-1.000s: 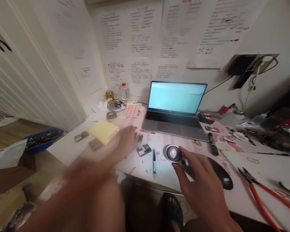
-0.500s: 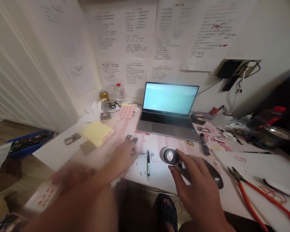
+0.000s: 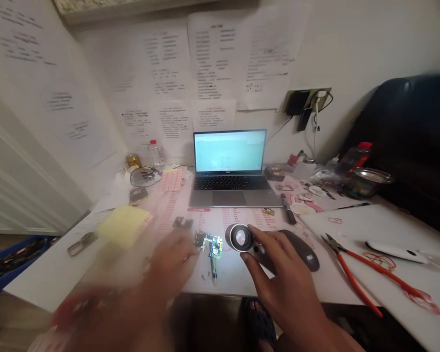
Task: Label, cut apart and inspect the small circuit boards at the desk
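My right hand [image 3: 278, 264] grips a round magnifying loupe [image 3: 241, 237] between thumb and fingers, its lens facing up. A small green circuit board [image 3: 211, 245] is brightly lit just left of the loupe. At the board's left edge, the fingertips of my left hand [image 3: 174, 256] pinch it, though motion smears that hand. Beneath the board lies a pen [image 3: 214, 274], its upper part covered. Small dark fragments [image 3: 203, 276] are scattered beside the pen. A dark part [image 3: 182, 223] lies behind my left hand.
An open laptop [image 3: 229, 171] stands at the back. Right of my right hand are a mouse [image 3: 300, 252], a black marker [image 3: 288, 209] and orange-handled cutters [image 3: 352, 274]. Yellow paper [image 3: 122, 225] lies on the left. A blue bin [image 3: 14, 259] of parts stands beyond the desk's left side.
The view has shifted, so the desk things sit further left. The circuit board now shows its face beside the loupe; before, only something thin was visible at my left fingertips.
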A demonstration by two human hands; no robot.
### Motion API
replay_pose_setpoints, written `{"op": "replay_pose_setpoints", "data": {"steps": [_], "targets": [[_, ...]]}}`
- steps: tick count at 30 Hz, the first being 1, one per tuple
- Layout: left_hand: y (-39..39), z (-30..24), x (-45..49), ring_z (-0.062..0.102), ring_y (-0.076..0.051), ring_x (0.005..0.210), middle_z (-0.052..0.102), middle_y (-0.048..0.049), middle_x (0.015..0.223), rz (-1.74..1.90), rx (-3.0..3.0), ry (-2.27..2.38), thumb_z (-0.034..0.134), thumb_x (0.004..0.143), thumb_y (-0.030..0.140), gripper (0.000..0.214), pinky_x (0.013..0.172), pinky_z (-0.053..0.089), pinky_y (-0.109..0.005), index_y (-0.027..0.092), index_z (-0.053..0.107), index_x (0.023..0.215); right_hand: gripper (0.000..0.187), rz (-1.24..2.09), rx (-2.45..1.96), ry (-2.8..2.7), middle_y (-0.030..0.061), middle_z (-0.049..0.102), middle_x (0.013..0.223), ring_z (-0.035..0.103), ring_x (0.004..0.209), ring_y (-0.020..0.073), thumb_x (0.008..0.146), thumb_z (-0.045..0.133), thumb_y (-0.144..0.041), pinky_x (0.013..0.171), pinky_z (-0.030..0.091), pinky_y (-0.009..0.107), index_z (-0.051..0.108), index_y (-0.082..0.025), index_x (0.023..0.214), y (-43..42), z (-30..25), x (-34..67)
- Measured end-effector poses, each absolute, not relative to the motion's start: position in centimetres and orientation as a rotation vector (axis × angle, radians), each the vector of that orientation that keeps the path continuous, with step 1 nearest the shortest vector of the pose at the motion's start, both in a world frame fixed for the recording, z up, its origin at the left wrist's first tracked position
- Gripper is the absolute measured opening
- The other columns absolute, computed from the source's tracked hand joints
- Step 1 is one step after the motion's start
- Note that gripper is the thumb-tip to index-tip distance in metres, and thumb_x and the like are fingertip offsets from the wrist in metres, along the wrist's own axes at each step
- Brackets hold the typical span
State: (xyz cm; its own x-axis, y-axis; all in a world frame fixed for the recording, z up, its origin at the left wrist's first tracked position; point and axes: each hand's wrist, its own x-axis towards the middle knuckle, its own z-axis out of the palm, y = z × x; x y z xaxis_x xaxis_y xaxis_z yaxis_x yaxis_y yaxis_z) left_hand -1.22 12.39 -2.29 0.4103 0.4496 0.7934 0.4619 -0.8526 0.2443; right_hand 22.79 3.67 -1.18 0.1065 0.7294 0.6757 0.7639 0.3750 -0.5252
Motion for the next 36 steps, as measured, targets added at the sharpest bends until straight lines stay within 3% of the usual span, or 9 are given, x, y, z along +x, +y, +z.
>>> {"op": "replay_pose_setpoints", "data": {"steps": [15,36], "targets": [[11.9,-1.3,-0.9,0.063,-0.013,0.075,0.062,-0.0003,0.088,-1.586,-2.49,-0.776,0.066,0.086,-0.003,0.025,0.062,0.051,-0.025,0.021,0.064,0.082,0.048,0.205,-1.219,-1.755,0.0074,0.063,0.113,0.07,0.094,0.0196,0.105,0.059,-0.015,0.076,0.063,0.031,0.054,-0.027,0.151,3.2,-1.6,21.1],[11.7,-1.0,-0.7,0.063,-0.013,0.076,0.063,0.0002,0.089,-1.604,-2.443,-0.836,0.066,0.087,-0.002,0.025,0.063,0.051,-0.026,0.021,0.062,0.08,0.047,0.192,-1.237,-1.751,0.0075,0.063,0.112,0.07,0.093,0.0208,0.103,0.06,-0.013,0.076,0.064,0.035,0.056,-0.026,0.149,3.3,-1.0,20.5]]}}
